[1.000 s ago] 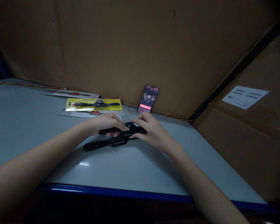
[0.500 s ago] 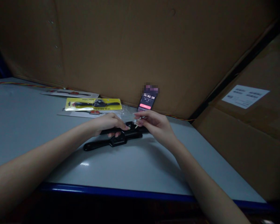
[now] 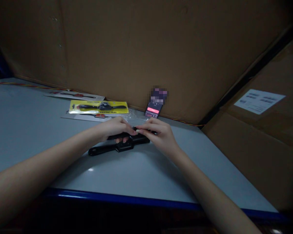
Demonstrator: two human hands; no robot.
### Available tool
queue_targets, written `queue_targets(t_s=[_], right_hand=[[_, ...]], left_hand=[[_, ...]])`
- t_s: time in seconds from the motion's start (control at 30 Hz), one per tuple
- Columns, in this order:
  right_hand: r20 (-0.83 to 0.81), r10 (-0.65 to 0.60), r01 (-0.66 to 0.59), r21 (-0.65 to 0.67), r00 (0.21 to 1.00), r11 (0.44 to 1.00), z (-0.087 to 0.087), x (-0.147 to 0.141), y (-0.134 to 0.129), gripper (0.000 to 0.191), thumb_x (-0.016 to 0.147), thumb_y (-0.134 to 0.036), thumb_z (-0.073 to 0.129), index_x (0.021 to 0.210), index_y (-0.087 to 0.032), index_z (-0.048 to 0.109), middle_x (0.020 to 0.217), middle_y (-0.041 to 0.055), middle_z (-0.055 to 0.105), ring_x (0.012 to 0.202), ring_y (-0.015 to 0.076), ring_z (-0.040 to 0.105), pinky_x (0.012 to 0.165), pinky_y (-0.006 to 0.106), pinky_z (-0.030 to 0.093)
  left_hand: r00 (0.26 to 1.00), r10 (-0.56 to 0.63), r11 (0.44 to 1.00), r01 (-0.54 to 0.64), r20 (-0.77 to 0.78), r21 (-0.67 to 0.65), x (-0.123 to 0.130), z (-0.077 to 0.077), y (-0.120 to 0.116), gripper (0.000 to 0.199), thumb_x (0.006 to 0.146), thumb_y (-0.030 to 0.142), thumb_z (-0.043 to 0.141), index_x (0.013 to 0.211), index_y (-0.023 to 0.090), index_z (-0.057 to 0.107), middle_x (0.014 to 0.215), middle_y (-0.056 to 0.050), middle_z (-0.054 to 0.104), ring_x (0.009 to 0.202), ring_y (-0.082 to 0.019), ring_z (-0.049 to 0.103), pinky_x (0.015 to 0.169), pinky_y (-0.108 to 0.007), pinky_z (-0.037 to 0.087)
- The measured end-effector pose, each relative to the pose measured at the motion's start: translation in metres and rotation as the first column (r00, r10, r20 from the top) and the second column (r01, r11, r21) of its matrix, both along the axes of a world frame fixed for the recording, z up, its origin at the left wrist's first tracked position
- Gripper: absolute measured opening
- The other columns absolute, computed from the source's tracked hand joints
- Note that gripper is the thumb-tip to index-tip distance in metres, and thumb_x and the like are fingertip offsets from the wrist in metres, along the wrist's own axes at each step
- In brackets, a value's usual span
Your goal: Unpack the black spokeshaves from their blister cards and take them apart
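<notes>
My left hand (image 3: 117,126) is closed around a black spokeshave (image 3: 117,136), whose left handle shows below the fingers. At the middle of that tool, the fingertips of my right hand (image 3: 158,128) are pinched together close to my left thumb. Whatever small piece they hold is hidden. A second black spokeshave (image 3: 124,146) lies on the table just in front of the held one, partly behind my left fingertips and the raised tool.
Behind my hands lies a yellow blister pack (image 3: 75,109) with another spokeshave, among printed cards (image 3: 68,95) and clear plastic (image 3: 134,115). A phone (image 3: 153,109) leans against the cardboard wall (image 3: 127,55). The grey table (image 3: 127,175) has a blue front edge (image 3: 100,198).
My right hand has come down and left, from just above the held spokeshave onto its middle. My left hand has kept its grip. The view has shifted slightly.
</notes>
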State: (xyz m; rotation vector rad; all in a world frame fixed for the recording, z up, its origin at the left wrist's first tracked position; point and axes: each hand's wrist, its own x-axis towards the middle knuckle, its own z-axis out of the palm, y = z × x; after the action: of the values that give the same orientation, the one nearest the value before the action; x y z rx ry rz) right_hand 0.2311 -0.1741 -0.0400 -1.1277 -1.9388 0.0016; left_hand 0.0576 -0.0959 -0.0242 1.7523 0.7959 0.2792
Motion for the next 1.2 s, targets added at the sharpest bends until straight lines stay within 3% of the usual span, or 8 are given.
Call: queue_targets(t_s=[0.33, 0.57, 0.7, 0.83, 0.93, 1.2], right_hand=[[0.013, -0.082, 0.082, 0.013, 0.997, 0.997, -0.002, -0.005, 0.000, 0.010, 0.079, -0.022, 0.062, 0.083, -0.021, 0.070, 0.070, 0.0009, 0.055, 0.067, 0.0125, 0.052, 0.058, 0.025, 0.039], [-0.183, -0.138, 0.110, -0.154, 0.973, 0.982, -0.004, -0.014, 0.000, 0.008, 0.079, -0.026, 0.061, 0.083, -0.020, 0.061, 0.050, -0.0079, 0.045, 0.045, 0.0071, 0.040, 0.046, 0.021, 0.030], [-0.223, -0.102, 0.065, -0.171, 0.969, 0.983, -0.004, -0.013, 0.000, 0.009, 0.078, -0.028, 0.062, 0.077, -0.020, 0.060, 0.053, -0.0061, 0.051, 0.048, 0.0075, 0.047, 0.048, 0.021, 0.036], [-0.254, -0.041, -0.016, -0.220, 0.966, 0.975, -0.001, -0.006, 0.000, 0.017, 0.075, -0.030, 0.065, 0.087, -0.018, 0.063, 0.066, -0.0009, 0.062, 0.060, 0.0107, 0.057, 0.055, 0.023, 0.044], [-0.187, -0.006, -0.029, -0.180, 0.982, 0.983, 0.001, 0.000, 0.001, 0.014, 0.077, -0.026, 0.062, 0.089, -0.019, 0.066, 0.075, 0.0019, 0.065, 0.067, 0.0119, 0.058, 0.061, 0.025, 0.046], [0.017, -0.047, 0.047, 0.033, 0.999, 0.998, 0.003, -0.001, -0.001, 0.004, 0.080, -0.020, 0.060, 0.079, -0.019, 0.064, 0.072, 0.0001, 0.056, 0.063, 0.0103, 0.051, 0.056, 0.023, 0.040]], left_hand=[[1.000, -0.018, 0.996, 0.019, -0.016, 0.084, 0.001, -0.002, -0.002, 0.022, 0.071, 0.033, 0.063, 0.062, 0.013, 0.064, 0.044, 0.000, 0.054, 0.035, -0.008, 0.044, 0.037, -0.021, 0.035], [0.999, -0.024, 0.984, 0.030, -0.039, 0.178, 0.003, -0.002, -0.003, 0.024, 0.074, 0.036, 0.058, 0.066, 0.013, 0.061, 0.045, 0.000, 0.055, 0.035, -0.010, 0.048, 0.037, -0.021, 0.036], [1.000, -0.017, 0.979, 0.021, -0.025, 0.201, 0.003, 0.000, -0.004, 0.024, 0.074, 0.036, 0.057, 0.063, 0.014, 0.060, 0.045, 0.001, 0.054, 0.035, -0.010, 0.049, 0.037, -0.021, 0.036], [1.000, -0.010, 0.976, 0.012, -0.012, 0.217, 0.002, 0.000, -0.001, 0.023, 0.074, 0.033, 0.056, 0.061, 0.015, 0.060, 0.045, 0.001, 0.054, 0.035, -0.009, 0.047, 0.037, -0.019, 0.034], [1.000, -0.005, 0.975, 0.004, 0.005, 0.221, 0.001, -0.002, 0.000, 0.024, 0.074, 0.033, 0.057, 0.061, 0.014, 0.060, 0.045, 0.001, 0.055, 0.034, -0.008, 0.047, 0.037, -0.019, 0.033], [1.000, -0.031, 0.986, 0.030, 0.004, 0.166, 0.003, -0.001, -0.005, 0.026, 0.074, 0.037, 0.059, 0.062, 0.015, 0.060, 0.044, 0.001, 0.054, 0.034, -0.009, 0.046, 0.037, -0.020, 0.035]])
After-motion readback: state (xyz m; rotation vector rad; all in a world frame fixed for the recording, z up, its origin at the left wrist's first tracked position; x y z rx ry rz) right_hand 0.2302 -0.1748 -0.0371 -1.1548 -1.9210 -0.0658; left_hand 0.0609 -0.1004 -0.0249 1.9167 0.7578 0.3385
